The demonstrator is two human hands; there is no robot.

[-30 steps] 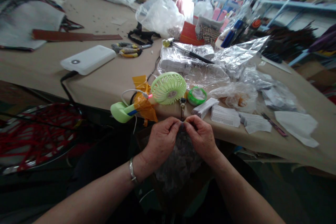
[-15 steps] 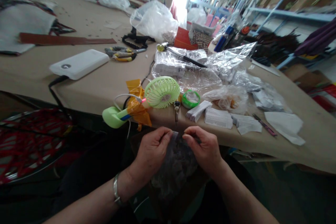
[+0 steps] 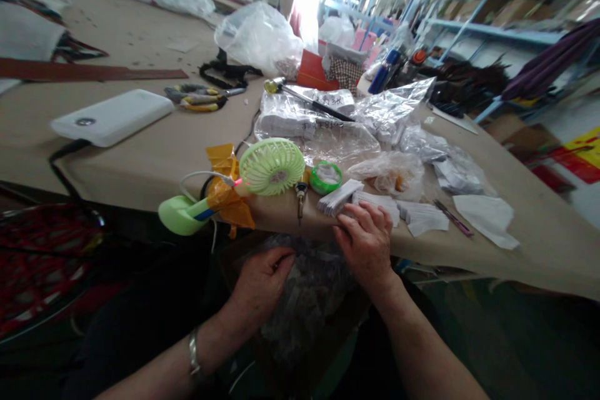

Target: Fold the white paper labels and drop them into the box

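My right hand (image 3: pixel 368 240) rests at the table's front edge, fingers reaching onto a stack of small white paper tags (image 3: pixel 375 203); whether it grips one I cannot make out. My left hand (image 3: pixel 262 281) is lower, over a clear plastic bag of small dark pieces (image 3: pixel 309 297) in my lap, fingers curled into the bag's top. A green hand-held fan (image 3: pixel 269 169) patched with orange tape lies on the table (image 3: pixel 154 156) just beyond both hands. A small metal tool (image 3: pixel 300 197) and a green tape roll (image 3: pixel 325 177) lie next to the fan.
A white power bank (image 3: pixel 112 117) with a black cable lies at the left. Pliers (image 3: pixel 197 97), a brown strip (image 3: pixel 89 72), several clear plastic bags (image 3: pixel 323 119), a hammer-like tool (image 3: pixel 304 97) and white paper pieces (image 3: pixel 485 219) cover the table. Shelves stand at the right.
The hands, pinched together on a small piece, have come apart. The right hand moved up onto the white tags; the left dropped down to the bag. The view shifted right.
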